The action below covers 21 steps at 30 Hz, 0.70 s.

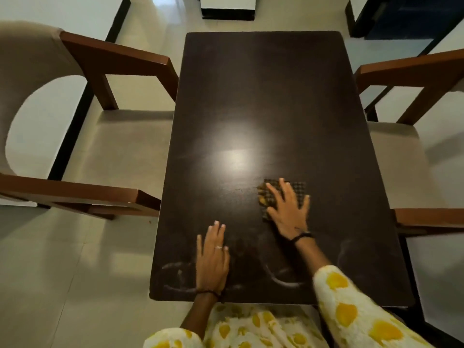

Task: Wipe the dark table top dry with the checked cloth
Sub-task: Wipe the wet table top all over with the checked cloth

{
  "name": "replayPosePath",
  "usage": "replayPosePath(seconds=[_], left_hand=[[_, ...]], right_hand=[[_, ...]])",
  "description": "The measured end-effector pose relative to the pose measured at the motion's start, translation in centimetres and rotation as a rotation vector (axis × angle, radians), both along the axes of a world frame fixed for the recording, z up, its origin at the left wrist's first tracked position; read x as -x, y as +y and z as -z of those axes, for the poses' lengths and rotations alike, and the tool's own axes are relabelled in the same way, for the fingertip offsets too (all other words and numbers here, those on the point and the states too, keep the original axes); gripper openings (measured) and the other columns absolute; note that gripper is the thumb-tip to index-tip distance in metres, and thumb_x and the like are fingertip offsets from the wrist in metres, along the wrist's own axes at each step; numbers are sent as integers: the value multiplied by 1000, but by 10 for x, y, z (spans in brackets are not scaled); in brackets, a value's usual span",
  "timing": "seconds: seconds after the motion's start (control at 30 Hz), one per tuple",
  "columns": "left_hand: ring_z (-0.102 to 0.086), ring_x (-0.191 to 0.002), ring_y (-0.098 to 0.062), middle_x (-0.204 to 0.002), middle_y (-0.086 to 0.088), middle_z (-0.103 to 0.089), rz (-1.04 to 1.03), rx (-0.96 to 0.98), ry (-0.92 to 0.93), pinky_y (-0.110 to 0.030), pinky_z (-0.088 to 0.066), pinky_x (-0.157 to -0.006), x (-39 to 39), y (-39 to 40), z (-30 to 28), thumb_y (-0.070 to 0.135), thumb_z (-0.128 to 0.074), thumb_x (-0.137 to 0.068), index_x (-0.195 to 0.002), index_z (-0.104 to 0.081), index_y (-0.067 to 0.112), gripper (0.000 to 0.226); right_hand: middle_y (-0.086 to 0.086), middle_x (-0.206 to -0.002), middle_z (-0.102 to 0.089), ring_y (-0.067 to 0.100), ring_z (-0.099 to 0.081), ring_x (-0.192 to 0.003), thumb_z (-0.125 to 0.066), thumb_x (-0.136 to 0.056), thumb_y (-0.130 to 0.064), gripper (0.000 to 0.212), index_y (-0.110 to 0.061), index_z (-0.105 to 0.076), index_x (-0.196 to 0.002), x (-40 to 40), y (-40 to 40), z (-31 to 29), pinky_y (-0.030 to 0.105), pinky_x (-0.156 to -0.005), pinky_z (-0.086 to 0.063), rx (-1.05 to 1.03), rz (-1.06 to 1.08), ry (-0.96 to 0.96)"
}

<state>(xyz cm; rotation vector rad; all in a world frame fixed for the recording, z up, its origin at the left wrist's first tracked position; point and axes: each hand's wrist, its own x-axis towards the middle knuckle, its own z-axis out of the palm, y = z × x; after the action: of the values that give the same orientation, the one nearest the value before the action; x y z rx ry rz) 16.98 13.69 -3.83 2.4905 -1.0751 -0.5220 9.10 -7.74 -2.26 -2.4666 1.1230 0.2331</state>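
The dark rectangular table top (263, 101) fills the middle of the head view. A small checked cloth (297, 187), dark with yellowish patches, lies on its near right part. My right hand (288, 209) presses flat on the cloth with fingers spread, covering most of it. My left hand (212, 257) rests flat on the bare table near the front edge, fingers together, holding nothing. Pale wet streaks (180, 275) curve across the near edge of the table on both sides of my left hand.
A wooden armchair with a pale seat (120, 144) stands close against the table's left side. Another chair (411, 79) stands at the right side. A bright light reflection (233, 146) sits on the table's centre. Tiled floor surrounds everything.
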Motion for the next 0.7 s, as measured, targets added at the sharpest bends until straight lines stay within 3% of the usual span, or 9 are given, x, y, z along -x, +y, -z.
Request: replayPosePath(seconds=[0.1, 0.17, 0.3, 0.4, 0.5, 0.57, 0.7], left_hand=[[-29, -135, -26, -145, -7, -35, 89, -67, -6, -40, 3, -110, 41, -22, -3, 29, -25, -90, -137, -39, 12, 51], [-18, -138, -26, -149, -5, -26, -6, -62, 13, -39, 9, -110, 53, -28, 1, 31, -22, -91, -140, -32, 14, 52], [8, -139, -10, -153, 4, -6, -48, -93, 2, -35, 12, -114, 52, -29, 12, 27, -31, -97, -143, -14, 24, 49], [2, -140, -13, -152, 4, -5, -27, -128, -42, -37, 6, -115, 54, -29, 11, 27, -30, -97, -143, -13, 23, 49], [-22, -138, -22, -150, -10, -23, -85, -168, -75, -37, -4, -114, 66, -32, 0, 36, -18, -95, -141, -29, 10, 54], [-26, -134, -22, -145, -17, -33, -112, -185, -92, -35, -3, -112, 78, -40, -7, 41, -7, -96, -137, -36, 5, 62], [-20, -135, -20, -145, -17, -33, 25, -158, -113, -40, -4, -112, 109, -64, -7, 42, -12, -96, -138, -34, 7, 60]], right_hand=[[-3, -160, 0, 15, 1, -146, -49, -92, -31, 64, -37, -15, -147, 65, -49, -6, 64, -111, 0, -27, 229, 26], [-1, -160, 1, 19, 1, -146, -47, -95, -31, 61, -35, -16, -147, 89, -67, -8, 65, -111, -1, -45, 322, 41], [3, -159, 8, 23, 7, -146, -45, -95, -34, 64, -35, -10, -149, 79, -57, -4, 67, -110, 0, -53, 377, 52], [2, -158, 14, 22, 11, -146, -44, -94, -37, 67, -39, -4, -147, 55, -20, 1, 69, -107, 4, -54, 164, 78], [1, -158, 14, 20, 12, -146, -43, -93, -40, 68, -41, -2, -147, 43, 20, 6, 68, -106, 8, -19, -154, 90], [-1, -159, 10, 17, 9, -146, -43, -92, -39, 66, -41, -5, -147, 50, 20, 6, 66, -108, 9, -13, -288, 67], [-5, -159, 8, 15, 8, -146, -43, -93, -37, 65, -41, -6, -147, 95, -31, 5, 63, -110, 7, -3, -284, 44]])
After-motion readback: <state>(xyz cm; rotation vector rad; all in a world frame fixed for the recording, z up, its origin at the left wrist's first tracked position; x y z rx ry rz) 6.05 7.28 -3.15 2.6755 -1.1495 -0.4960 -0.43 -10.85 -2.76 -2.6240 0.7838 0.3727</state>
